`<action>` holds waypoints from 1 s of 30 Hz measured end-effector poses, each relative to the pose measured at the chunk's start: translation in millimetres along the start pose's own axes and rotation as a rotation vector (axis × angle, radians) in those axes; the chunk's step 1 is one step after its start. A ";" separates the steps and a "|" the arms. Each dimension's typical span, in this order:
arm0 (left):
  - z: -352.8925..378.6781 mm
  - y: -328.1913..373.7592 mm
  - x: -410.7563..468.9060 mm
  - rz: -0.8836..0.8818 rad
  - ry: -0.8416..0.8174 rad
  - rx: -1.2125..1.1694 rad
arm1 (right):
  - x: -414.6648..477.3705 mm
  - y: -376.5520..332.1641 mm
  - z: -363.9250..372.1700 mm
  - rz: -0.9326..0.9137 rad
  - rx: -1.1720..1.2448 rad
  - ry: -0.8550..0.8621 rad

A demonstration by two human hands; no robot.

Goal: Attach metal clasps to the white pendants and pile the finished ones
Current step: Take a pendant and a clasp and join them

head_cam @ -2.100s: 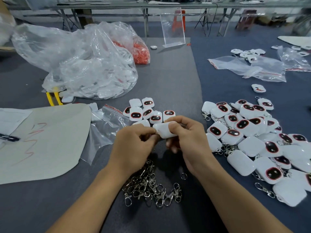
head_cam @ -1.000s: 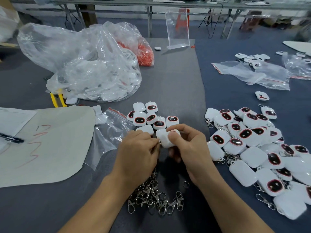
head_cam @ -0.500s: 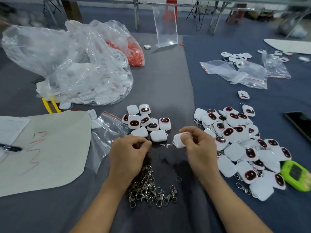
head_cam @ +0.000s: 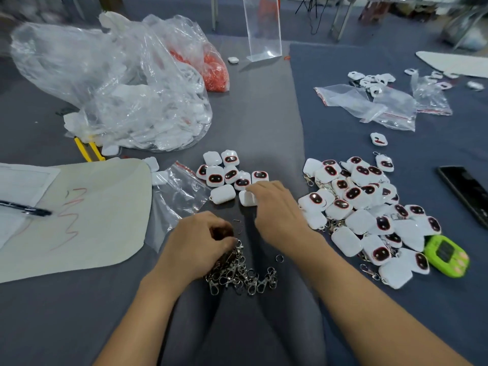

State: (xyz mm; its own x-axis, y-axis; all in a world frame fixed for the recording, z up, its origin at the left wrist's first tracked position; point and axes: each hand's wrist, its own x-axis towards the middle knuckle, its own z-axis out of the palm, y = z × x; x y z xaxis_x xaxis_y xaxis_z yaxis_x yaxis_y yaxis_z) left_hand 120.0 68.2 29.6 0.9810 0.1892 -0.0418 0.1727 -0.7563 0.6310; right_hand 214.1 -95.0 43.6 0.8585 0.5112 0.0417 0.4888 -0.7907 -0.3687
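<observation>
A heap of metal clasps lies on the grey mat near me. My left hand sits at the heap's top left with its fingers curled, pinching a clasp there. My right hand reaches forward to the small group of white pendants and its fingers close on the nearest plain white pendant. Another face-down pendant lies just left of it. The big pile of pendants with clasps on them spreads to the right of my right hand.
Large clear plastic bags of white parts fill the back left, with a red-filled bag behind. Paper and a pen lie left. A green timer, a black phone, small zip bags and an acrylic stand are right and back.
My right hand no longer holds the pendant it held before and has moved forward onto a fresh pendant. My left hand dropped down onto the clasp heap.
</observation>
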 end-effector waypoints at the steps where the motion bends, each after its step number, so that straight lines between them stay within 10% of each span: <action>1: -1.7 0.8 -4.3 0.008 -0.024 0.043 | 3.6 -4.3 6.6 0.011 -0.021 -0.032; 6: -2.6 8.0 -11.0 0.016 -0.046 0.147 | -4.4 -9.5 28.3 -0.053 -0.086 0.083; 10: 2.3 7.1 -13.6 -0.024 0.003 0.067 | -26.2 -3.2 36.6 0.129 0.387 0.280; 18: 0.6 -3.9 -7.6 -0.284 0.146 -0.795 | -34.2 6.1 29.8 0.454 0.845 0.499; 23: 8.6 -11.6 -2.5 -0.227 0.153 -0.774 | -33.4 10.1 30.5 0.441 1.061 0.519; 30: 6.9 -20.6 -7.7 -0.158 0.168 -0.598 | -30.1 -2.6 33.7 0.316 0.635 0.362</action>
State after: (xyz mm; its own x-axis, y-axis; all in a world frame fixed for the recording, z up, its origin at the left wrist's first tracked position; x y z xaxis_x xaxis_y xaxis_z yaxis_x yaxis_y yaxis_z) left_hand 109.5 78.0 11.5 0.9122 0.4023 -0.0781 0.1875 -0.2402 0.9524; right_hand 181.7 -97.0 12.0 0.9921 0.0674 0.1056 0.1250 -0.4814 -0.8676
